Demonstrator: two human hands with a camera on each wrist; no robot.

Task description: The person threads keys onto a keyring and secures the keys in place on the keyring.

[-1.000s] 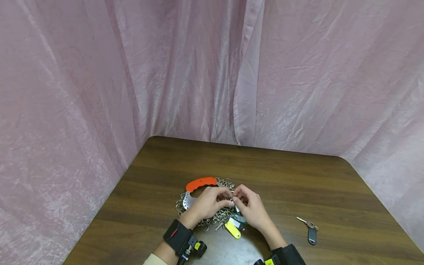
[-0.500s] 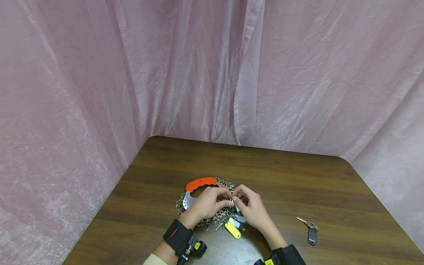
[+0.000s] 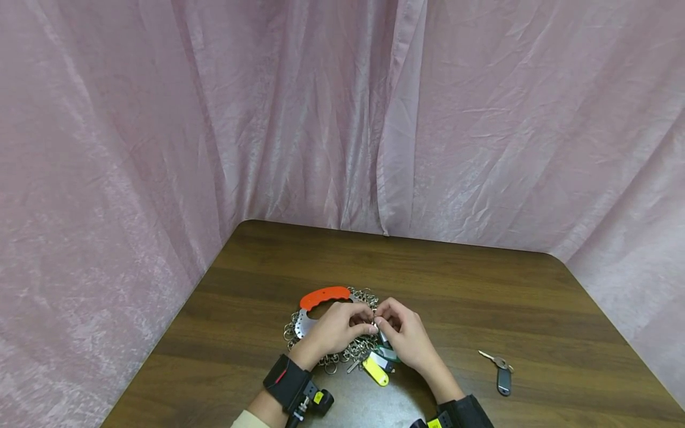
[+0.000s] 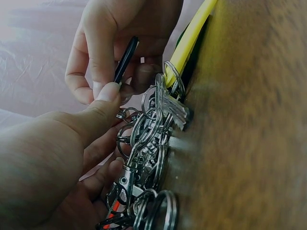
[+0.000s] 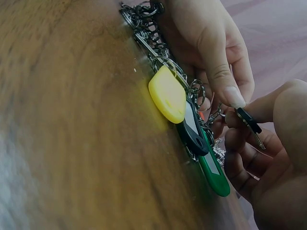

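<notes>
In the head view, my left hand (image 3: 342, 324) and right hand (image 3: 404, 336) meet at the fingertips over the right side of a large metal key hoop (image 3: 302, 324) with an orange grip (image 3: 325, 295). The right fingers pinch a black key tag (image 5: 247, 120), with a thin brassy piece beside it. My left thumb and finger pinch a small ring at the tag's end, mostly hidden by the fingertips. Chains with split rings (image 4: 168, 208) crowd the hoop. Below the hands hang a yellow tag (image 5: 168, 96), a black tag with a white label (image 5: 193, 136) and a green tag (image 5: 215, 177).
A separate key with a dark grey tag (image 3: 504, 380) lies on the wooden table (image 3: 428, 273) at the right. A loose-hanging key (image 3: 353, 365) points out from the bundle toward the front. Pink curtains (image 3: 321, 119) stand behind the table.
</notes>
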